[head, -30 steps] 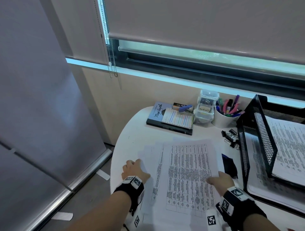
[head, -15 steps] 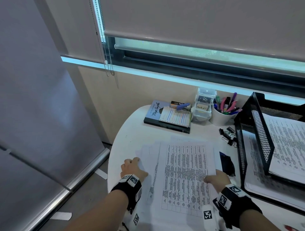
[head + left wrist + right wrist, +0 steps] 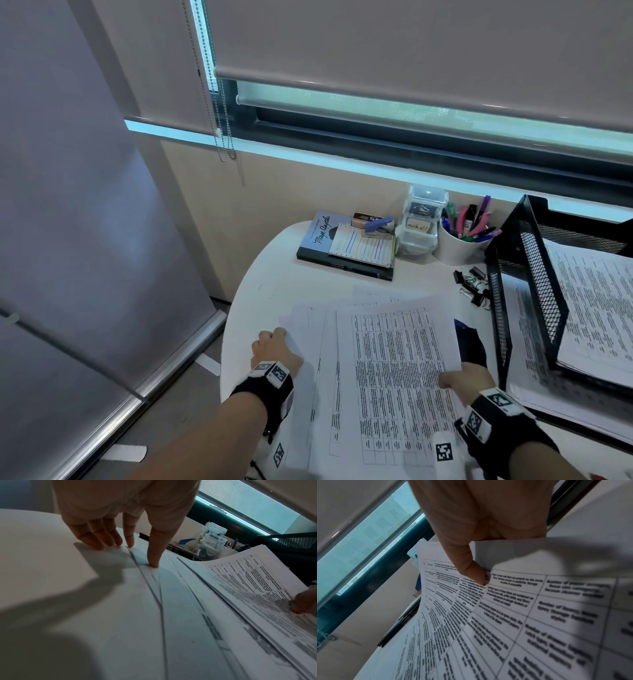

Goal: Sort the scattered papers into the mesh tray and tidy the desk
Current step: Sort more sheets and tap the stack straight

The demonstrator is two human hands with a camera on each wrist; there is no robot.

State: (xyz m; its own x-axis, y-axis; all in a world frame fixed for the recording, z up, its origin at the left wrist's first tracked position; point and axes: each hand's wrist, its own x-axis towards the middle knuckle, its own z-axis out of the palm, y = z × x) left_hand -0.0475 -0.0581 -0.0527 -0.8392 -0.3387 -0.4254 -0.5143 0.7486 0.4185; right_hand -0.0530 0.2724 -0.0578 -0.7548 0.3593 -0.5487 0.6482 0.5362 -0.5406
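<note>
A loose stack of printed papers (image 3: 394, 370) lies fanned out on the white round table (image 3: 274, 274). My left hand (image 3: 274, 353) rests at the stack's left edge. Its straight fingers (image 3: 96, 545) touch the table, and the thumb presses on a sheet's edge. My right hand (image 3: 462, 377) pinches the right edge of the top sheets (image 3: 505, 615), thumb (image 3: 477, 576) on top and fingers hidden beneath. That edge is raised and curved in the left wrist view. The black mesh tray (image 3: 541, 291) stands to the right with papers on two tiers.
At the back are a book with a striped notepad (image 3: 346, 246), a blue stapler (image 3: 376, 226), a clear drawer box (image 3: 419, 222) and a cup of pens (image 3: 462, 240). Binder clips (image 3: 472, 284) and a dark blue object (image 3: 471, 342) lie beside the tray. The table's edge curves on the left.
Both hands stay at the two edges of the stack, almost where they were. Only the head view has shifted a little.
</note>
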